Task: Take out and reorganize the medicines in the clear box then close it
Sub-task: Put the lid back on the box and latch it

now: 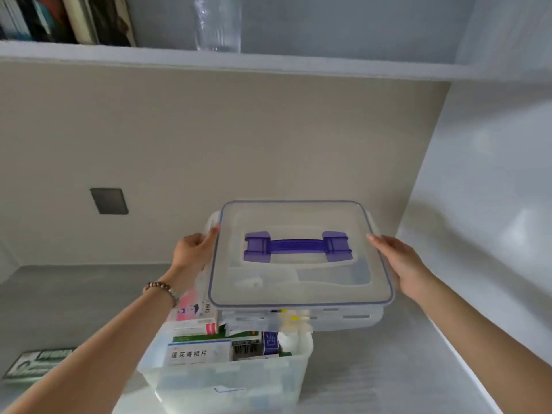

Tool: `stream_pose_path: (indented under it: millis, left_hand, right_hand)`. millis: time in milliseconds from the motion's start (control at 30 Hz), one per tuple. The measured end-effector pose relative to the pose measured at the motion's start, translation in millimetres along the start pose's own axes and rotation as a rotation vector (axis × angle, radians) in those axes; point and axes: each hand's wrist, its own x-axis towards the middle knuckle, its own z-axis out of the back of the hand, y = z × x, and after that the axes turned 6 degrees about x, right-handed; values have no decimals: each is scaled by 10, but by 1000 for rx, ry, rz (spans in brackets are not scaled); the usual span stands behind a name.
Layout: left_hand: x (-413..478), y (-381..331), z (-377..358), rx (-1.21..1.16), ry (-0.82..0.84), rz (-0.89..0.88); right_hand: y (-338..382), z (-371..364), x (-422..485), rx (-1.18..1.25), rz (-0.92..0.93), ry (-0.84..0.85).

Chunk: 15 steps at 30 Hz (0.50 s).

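Surface: grey countertop point(373, 380), beneath both hands' fingers.
Clear box point(227, 380): directly on it, open, below the fingers, holding medicine packets.
Printed booklet point(35, 364): flat, far left of the left-hand fingers.
Upper shelf point(239, 62): high above the fingers, carrying books point(65, 19) and a clear bottle point(218, 23).

There is one view only, from a wide-angle camera worn on the person's head. It looks forward and somewhat down, across the grey worktop point(373, 380) toward the beige back wall point(239, 138), which fills the middle of the frame. The lens sits close to the scene: both forearms enter from the bottom corners and reach toward the centre, where the hands are seen from behind and above. The upper edge takes in the underside and front lip of a white shelf point(268, 64) above the worktop. A white side panel point(493, 174) closes the right of the frame. Straight edges bow near the borders. No second view shares the scene.
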Motion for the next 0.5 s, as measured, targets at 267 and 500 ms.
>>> stream_pose_path:
  millis: [267,500]
  left_hand:
    - [134,951,874,211,-7,122]
    - [46,1398,772,216,65,208]
  right_hand:
    - [-516,-1041,-275,-208,-21,37]
    - [-865,-1219,-310,-308,-65,-22]
